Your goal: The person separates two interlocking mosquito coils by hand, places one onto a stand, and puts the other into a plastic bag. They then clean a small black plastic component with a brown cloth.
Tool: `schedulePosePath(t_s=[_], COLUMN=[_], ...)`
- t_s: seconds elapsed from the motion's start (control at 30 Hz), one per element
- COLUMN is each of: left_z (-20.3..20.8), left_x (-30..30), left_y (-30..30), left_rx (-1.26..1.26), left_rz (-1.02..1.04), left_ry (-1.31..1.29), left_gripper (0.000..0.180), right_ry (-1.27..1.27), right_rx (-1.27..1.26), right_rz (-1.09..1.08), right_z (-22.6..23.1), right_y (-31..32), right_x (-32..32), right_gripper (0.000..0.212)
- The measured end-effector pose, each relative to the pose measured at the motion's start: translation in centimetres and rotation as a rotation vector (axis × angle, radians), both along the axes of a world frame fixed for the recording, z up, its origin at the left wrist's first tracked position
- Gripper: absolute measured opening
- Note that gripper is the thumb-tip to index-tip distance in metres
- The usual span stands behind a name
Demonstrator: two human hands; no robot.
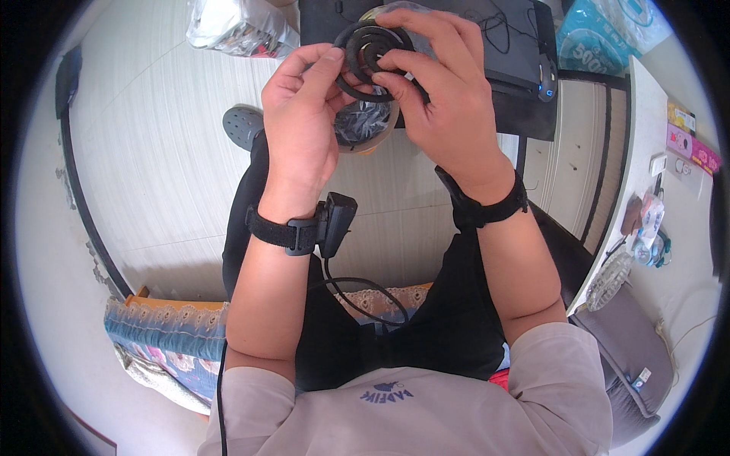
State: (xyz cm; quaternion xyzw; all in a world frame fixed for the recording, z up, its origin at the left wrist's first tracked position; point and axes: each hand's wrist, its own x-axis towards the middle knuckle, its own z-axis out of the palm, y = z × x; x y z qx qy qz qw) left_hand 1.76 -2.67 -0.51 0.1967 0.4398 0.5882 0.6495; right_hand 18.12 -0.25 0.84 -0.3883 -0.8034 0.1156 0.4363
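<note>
Holding: black rings [370, 57], upper centre of frame, flat face toward camera.
Left hand [300, 114]: fingers pinch the left rim.
Right hand [441, 91]: fingers clasp the right rim, equally near.
Below: tub [365, 125] of rings.

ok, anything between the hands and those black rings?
Nothing visible. The left hand and right hand both already pinch the nested black rings directly, above a clear container of more dark pieces.

We wear a pale beige short-sleeved shirt [411, 403] with a small dark print, black trousers [456, 319], and black wrist straps; the left strap [285, 232] carries a small black device [334, 220] with a trailing cable [365, 292].
</note>
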Motion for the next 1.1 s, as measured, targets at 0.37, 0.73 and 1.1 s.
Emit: schedulePosePath(t_s=[0.37, 0.73, 1.1], left_z=[-0.1, 0.3, 0.9], left_x=[-0.2, -0.5, 0.4], left_y=[0.1, 0.0, 0.2], left_rx=[0.044, 0.030, 0.026], left_rz=[-0.104, -0.121, -0.094], left_ry=[-0.194, -0.387, -0.270], left_gripper=[0.025, 0.034, 0.034], right_ry=[-0.088, 0.018, 0.115], right_rx=[0.041, -0.071, -0.130], right_rz=[-0.032, 0.007, -0.060], right_z=[-0.2, -0.6, 0.0], right_y=[-0.2, -0.6, -0.5], right_x=[-0.5, -1.1, -0.8], right_gripper=[0.022, 0.028, 0.058])
